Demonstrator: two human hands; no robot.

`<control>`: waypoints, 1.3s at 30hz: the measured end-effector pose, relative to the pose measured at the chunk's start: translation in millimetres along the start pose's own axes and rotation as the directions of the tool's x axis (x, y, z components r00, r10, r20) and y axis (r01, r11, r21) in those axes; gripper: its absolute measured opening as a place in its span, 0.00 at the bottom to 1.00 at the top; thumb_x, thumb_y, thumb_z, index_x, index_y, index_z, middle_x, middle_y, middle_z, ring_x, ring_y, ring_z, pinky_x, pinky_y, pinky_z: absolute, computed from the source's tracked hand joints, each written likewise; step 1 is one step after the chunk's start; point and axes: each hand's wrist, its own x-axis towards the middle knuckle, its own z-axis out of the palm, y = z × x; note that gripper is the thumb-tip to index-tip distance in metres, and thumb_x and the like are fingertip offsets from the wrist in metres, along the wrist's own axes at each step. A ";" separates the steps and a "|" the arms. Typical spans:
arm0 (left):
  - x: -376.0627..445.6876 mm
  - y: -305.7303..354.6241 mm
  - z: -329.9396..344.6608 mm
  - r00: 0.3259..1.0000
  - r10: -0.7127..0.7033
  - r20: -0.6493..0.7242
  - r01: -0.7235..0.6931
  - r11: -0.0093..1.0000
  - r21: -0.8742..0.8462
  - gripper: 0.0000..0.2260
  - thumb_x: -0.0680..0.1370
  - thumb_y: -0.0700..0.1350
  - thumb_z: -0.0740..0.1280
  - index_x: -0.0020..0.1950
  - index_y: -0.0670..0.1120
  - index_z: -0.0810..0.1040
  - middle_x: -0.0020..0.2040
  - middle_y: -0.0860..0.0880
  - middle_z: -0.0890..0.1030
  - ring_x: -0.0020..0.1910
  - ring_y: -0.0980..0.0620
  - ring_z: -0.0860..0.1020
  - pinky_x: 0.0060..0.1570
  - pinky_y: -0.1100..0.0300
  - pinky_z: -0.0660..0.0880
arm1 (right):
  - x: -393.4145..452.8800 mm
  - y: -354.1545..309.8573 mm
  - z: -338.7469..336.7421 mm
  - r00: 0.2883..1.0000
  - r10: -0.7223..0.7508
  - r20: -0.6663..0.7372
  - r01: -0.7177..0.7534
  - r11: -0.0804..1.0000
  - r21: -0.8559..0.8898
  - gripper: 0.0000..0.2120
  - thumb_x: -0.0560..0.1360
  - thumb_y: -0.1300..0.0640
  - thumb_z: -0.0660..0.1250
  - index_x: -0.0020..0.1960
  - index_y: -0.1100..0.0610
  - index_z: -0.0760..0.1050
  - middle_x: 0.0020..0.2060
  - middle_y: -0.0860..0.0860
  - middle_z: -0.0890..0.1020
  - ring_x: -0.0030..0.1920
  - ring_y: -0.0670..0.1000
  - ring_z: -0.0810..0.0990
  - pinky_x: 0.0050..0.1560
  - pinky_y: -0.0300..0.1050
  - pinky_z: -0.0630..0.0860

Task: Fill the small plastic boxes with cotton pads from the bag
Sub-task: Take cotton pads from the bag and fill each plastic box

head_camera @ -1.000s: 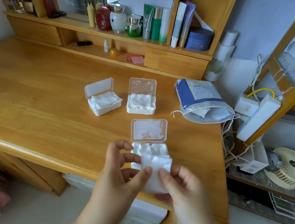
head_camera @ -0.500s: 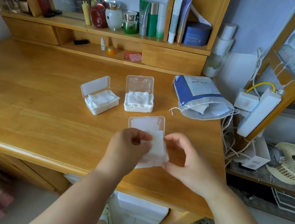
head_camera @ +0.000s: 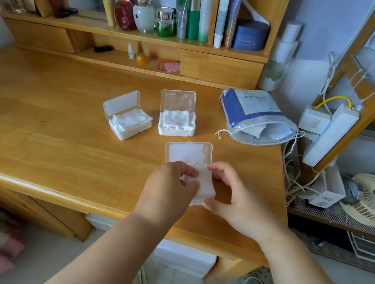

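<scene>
Head view: both my forearms reach in over the near desk (head_camera: 31,139) edge. My left hand (head_camera: 168,188) curls its fingers onto the cotton pads (head_camera: 203,187) in the nearest box (head_camera: 189,154), lid open; my right hand (head_camera: 240,203) pinches their right edge. The bag (head_camera: 255,121) lies far right.

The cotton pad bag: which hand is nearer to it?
Right. The right hand is below the bag; the left hand is further left. Both are at the nearest box.
</scene>
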 end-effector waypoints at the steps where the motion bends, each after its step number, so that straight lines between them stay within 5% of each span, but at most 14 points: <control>1: -1.1 0.2 1.1 1.000 0.025 -0.007 -0.025 0.999 0.044 0.07 0.74 0.45 0.69 0.51 0.53 0.80 0.40 0.53 0.79 0.32 0.61 0.75 0.24 0.76 0.66 | -0.3 -0.6 -0.4 1.000 -0.004 0.003 0.004 1.000 0.006 0.27 0.69 0.52 0.74 0.59 0.33 0.65 0.54 0.30 0.73 0.55 0.22 0.66 0.49 0.25 0.65; 6: -3.2 1.6 1.0 0.986 0.163 -0.022 -0.147 0.934 0.326 0.09 0.74 0.48 0.67 0.53 0.53 0.80 0.51 0.54 0.79 0.47 0.53 0.77 0.40 0.65 0.69 | -0.2 -0.8 -4.8 0.999 -0.001 0.050 0.003 0.999 -0.041 0.24 0.69 0.50 0.74 0.61 0.39 0.69 0.59 0.34 0.74 0.61 0.33 0.70 0.57 0.35 0.69; 8: -3.5 -2.3 0.2 0.969 0.242 -0.044 -0.203 0.888 0.413 0.08 0.73 0.51 0.68 0.50 0.55 0.81 0.49 0.55 0.74 0.51 0.52 0.73 0.46 0.61 0.67 | -4.9 -2.8 -3.2 0.998 -0.055 -0.041 0.047 0.985 -0.168 0.23 0.68 0.49 0.74 0.61 0.44 0.73 0.61 0.38 0.73 0.61 0.41 0.71 0.60 0.42 0.71; 11: -1.8 -7.4 -1.0 0.949 0.309 -0.061 -0.254 0.865 0.433 0.08 0.71 0.54 0.69 0.47 0.55 0.82 0.50 0.54 0.69 0.52 0.51 0.67 0.51 0.60 0.63 | -11.0 -9.4 0.8 0.909 -0.389 -0.151 0.256 0.804 -0.537 0.18 0.67 0.50 0.73 0.55 0.53 0.79 0.57 0.47 0.75 0.58 0.51 0.73 0.63 0.47 0.68; 14: -0.3 -11.9 -3.5 0.935 0.353 -0.030 -0.309 0.855 0.417 0.08 0.71 0.55 0.70 0.47 0.55 0.83 0.52 0.52 0.71 0.53 0.50 0.68 0.53 0.58 0.64 | -9.8 -11.2 1.1 0.867 -0.497 0.038 0.382 0.613 -0.692 0.10 0.69 0.51 0.71 0.48 0.54 0.81 0.55 0.49 0.79 0.62 0.52 0.74 0.71 0.51 0.61; 16: -0.3 -18.0 -8.6 0.867 0.499 -0.016 -0.448 0.792 0.414 0.06 0.72 0.51 0.70 0.44 0.52 0.84 0.54 0.49 0.74 0.55 0.47 0.70 0.55 0.54 0.67 | -9.3 -10.5 -0.5 0.872 -0.477 0.109 0.394 0.554 -0.734 0.08 0.70 0.50 0.71 0.44 0.54 0.81 0.56 0.49 0.81 0.64 0.52 0.74 0.72 0.53 0.59; 19: 0.8 -34.3 -19.7 0.624 0.780 0.042 -0.733 0.565 0.379 0.09 0.76 0.44 0.66 0.39 0.44 0.83 0.52 0.44 0.80 0.60 0.44 0.75 0.60 0.49 0.71 | -9.4 -10.4 -3.2 0.878 -0.459 0.135 0.391 0.526 -0.756 0.06 0.70 0.49 0.71 0.41 0.52 0.81 0.56 0.49 0.81 0.66 0.53 0.73 0.72 0.55 0.58; 22: 4.9 -45.2 -26.8 0.493 0.852 0.175 -0.832 0.404 0.380 0.09 0.77 0.44 0.65 0.43 0.43 0.83 0.51 0.46 0.83 0.60 0.46 0.78 0.65 0.49 0.70 | -9.0 -11.4 -1.9 0.887 -0.440 0.140 0.376 0.512 -0.772 0.08 0.71 0.47 0.70 0.40 0.52 0.79 0.58 0.51 0.80 0.67 0.54 0.72 0.72 0.58 0.57; 29: -0.7 -53.8 -19.8 0.538 0.803 0.257 -0.810 0.408 0.422 0.11 0.78 0.46 0.62 0.46 0.42 0.81 0.55 0.45 0.82 0.60 0.47 0.78 0.65 0.50 0.71 | -13.8 -8.7 12.3 0.873 -0.476 0.106 0.329 0.415 -0.849 0.10 0.74 0.47 0.63 0.40 0.53 0.74 0.59 0.53 0.80 0.67 0.56 0.72 0.71 0.64 0.55; 34: 1.7 -54.8 -17.8 0.502 0.813 0.297 -0.821 0.340 0.459 0.06 0.76 0.42 0.63 0.46 0.42 0.78 0.54 0.45 0.81 0.59 0.47 0.78 0.65 0.50 0.70 | -16.3 -8.1 17.7 0.876 -0.478 0.066 0.293 0.417 -0.860 0.12 0.72 0.44 0.64 0.40 0.53 0.74 0.56 0.52 0.81 0.67 0.54 0.72 0.70 0.68 0.52; 39: 7.0 -45.8 -18.1 0.520 0.795 0.314 -0.836 0.396 0.380 0.05 0.76 0.41 0.63 0.47 0.40 0.76 0.47 0.44 0.79 0.45 0.44 0.78 0.51 0.51 0.74 | -12.5 -6.9 22.9 0.896 -0.445 0.020 0.250 0.466 -0.849 0.17 0.71 0.43 0.63 0.50 0.54 0.77 0.54 0.52 0.81 0.65 0.54 0.74 0.72 0.65 0.48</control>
